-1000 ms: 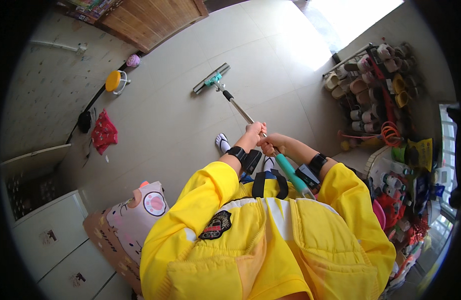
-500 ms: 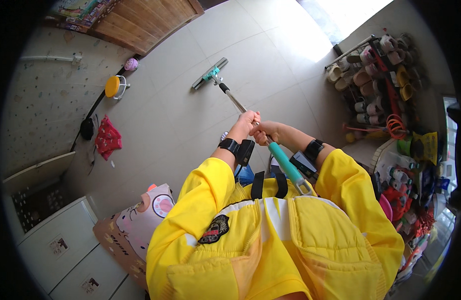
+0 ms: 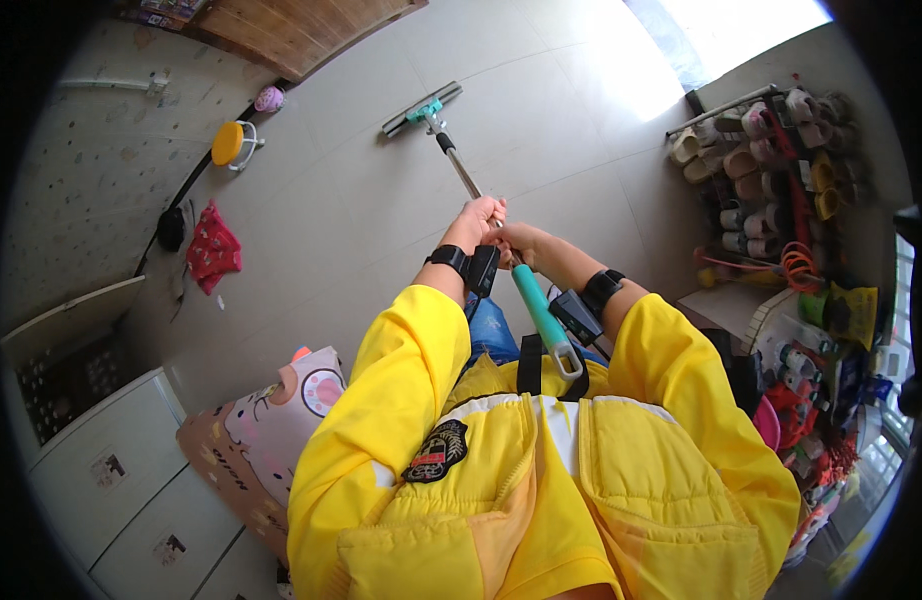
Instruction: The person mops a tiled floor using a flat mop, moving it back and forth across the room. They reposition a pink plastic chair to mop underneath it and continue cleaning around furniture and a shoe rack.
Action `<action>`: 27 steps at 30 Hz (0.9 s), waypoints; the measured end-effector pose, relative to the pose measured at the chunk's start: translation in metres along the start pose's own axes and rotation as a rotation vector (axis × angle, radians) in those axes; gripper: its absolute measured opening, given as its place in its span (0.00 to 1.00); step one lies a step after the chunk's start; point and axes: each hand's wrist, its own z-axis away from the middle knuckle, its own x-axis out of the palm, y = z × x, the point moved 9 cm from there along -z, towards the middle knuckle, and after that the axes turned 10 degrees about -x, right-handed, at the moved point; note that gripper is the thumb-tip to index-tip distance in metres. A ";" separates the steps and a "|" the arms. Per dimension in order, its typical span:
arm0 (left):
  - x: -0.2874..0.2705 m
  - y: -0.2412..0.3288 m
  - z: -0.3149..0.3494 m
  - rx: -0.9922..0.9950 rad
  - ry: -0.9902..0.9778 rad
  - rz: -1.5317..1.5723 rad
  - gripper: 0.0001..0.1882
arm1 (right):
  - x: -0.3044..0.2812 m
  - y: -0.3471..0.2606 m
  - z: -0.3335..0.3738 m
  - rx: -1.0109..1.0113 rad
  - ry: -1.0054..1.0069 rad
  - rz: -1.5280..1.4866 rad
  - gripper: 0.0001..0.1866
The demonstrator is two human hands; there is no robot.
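A mop with a metal pole stretches away from me across the floor. Its wide flat head (image 3: 422, 109), with a teal joint, rests on the pale tiles. My left hand (image 3: 483, 212) is wrapped round the pole on the far side. Just nearer to me, my right hand (image 3: 513, 242) grips the same pole, close against the left and partly behind it. Below my hands, the teal end grip (image 3: 543, 312) with its loop slants toward my waist. Black bands with small boxes sit on both forearms.
A shoe rack (image 3: 751, 170) full of shoes stands at the right, with heaped household goods nearer. To the left are a yellow-topped stool (image 3: 228, 144), a pink ball (image 3: 269, 98) and a red cloth (image 3: 213, 250) on the floor. White drawers (image 3: 111, 465) fill the near left.
The whole view has shifted a little. My hands and the pole have swung slightly leftward, the end grip too, while both hands keep hold of the mop.
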 end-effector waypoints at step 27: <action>-0.015 -0.018 -0.066 -0.066 -0.053 0.010 0.07 | -0.011 0.020 0.030 0.116 -0.033 -0.149 0.12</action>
